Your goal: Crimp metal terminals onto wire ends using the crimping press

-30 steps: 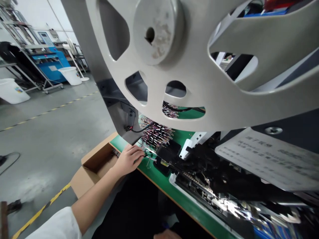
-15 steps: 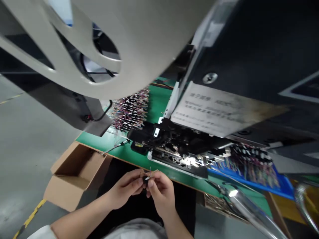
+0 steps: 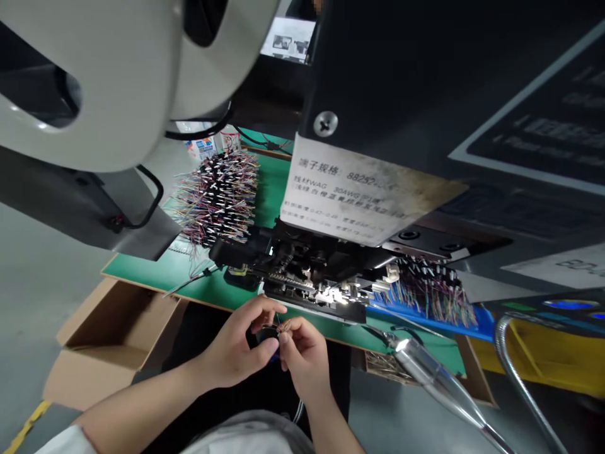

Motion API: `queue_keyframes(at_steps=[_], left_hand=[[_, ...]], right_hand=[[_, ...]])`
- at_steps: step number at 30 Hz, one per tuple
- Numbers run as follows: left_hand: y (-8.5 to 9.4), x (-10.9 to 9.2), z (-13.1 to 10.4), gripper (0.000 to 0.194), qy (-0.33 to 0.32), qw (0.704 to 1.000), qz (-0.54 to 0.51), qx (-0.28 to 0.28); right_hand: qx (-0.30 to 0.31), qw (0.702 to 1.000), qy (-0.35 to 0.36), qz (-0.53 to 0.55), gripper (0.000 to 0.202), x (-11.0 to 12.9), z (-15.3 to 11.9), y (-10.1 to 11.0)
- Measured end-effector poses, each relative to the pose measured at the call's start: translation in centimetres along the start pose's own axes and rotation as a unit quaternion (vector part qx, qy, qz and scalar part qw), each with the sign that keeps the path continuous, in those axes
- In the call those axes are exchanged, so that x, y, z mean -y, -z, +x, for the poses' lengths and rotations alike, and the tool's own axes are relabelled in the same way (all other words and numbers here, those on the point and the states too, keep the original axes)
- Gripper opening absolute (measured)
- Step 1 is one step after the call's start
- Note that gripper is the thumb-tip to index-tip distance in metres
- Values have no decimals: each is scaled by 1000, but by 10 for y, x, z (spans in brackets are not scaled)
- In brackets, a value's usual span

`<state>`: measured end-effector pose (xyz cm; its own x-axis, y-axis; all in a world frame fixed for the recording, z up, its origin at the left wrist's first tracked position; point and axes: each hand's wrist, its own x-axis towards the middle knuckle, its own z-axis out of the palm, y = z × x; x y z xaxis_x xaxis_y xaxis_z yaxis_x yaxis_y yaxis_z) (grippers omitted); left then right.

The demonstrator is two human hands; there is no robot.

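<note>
Both hands meet before the desk (image 3: 158,277), at thin wires (image 3: 283,326).
The right hand (image 3: 306,359) pinches the wires, probably for fine control; the left (image 3: 231,350) curls close, its grip unclear. The machine's (image 3: 378,75) lit mechanism sits just beyond, perhaps within easy reach; a blue tray (image 3: 483,323) likely keeps wires gathered. Counted: two hands, one open carton (image 3: 101,378), one machine, one tray, two wire heaps; the pinched strands are too fine to count.

A pale grey top (image 3: 250,436), whitish sleeve (image 3: 69,441), and black legwear (image 3: 196,331).
</note>
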<state>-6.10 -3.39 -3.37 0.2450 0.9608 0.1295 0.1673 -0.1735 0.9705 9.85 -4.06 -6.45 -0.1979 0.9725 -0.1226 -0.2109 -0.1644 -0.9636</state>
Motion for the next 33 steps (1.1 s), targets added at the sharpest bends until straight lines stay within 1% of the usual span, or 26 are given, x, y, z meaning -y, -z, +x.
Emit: queue_keyframes(at_steps=[3, 4, 6, 9, 14, 17, 19, 21, 24, 26, 27, 29, 31, 33], left_hand=[[-3, -12, 7, 10, 9, 1000, 17, 1], [-5, -14, 8, 10, 9, 1000, 17, -4], [-8, -17, 10, 16, 9, 1000, 17, -12], [-8, -17, 11, 18, 13, 1000, 17, -5], [-5, -17, 11, 4, 24, 999, 19, 20], [-5, -20, 12, 4, 21, 999, 36, 9], [-5, -21, 14, 8, 27, 999, 45, 1], [-4, -21, 15, 8, 41, 998, 49, 15], [1, -24, 18, 9, 62, 994, 60, 64], [4, -26, 20, 11, 62, 990, 84, 93], [5, -27, 20, 12, 57, 988, 103, 102], [5, -27, 20, 14, 29, 983, 152, 98], [2, -24, 18, 16, -29, 976, 201, 74], [-4, -19, 14, 20, -106, 964, 239, 40]], right_hand=[[10, 1000, -15, 6, 26, 1, -1, 0], [11, 1000, -20, 10, 27, 1, -1, 0], [10, 999, -28, 24, 28, 1, -2, 0], [6, 998, -38, 46, 29, 0, -3, 2], [4, 998, -47, 52, 32, 1, -2, 3], [12, 998, -41, 49, 31, 2, 0, 3], [14, 998, -31, 51, 30, 1, 1, 4], [12, 998, -22, 64, 30, -1, 1, 5], [0, 996, -16, 91, 30, -5, 1, 8], [-3, 995, -12, 100, 27, -8, 0, 9], [-4, 995, -9, 102, 25, -9, 0, 9], [-3, 995, 1, 104, 22, -9, -1, 9], [-2, 994, 17, 112, 19, -8, -2, 7], [-1, 991, 35, 125, 17, -6, -4, 5]])
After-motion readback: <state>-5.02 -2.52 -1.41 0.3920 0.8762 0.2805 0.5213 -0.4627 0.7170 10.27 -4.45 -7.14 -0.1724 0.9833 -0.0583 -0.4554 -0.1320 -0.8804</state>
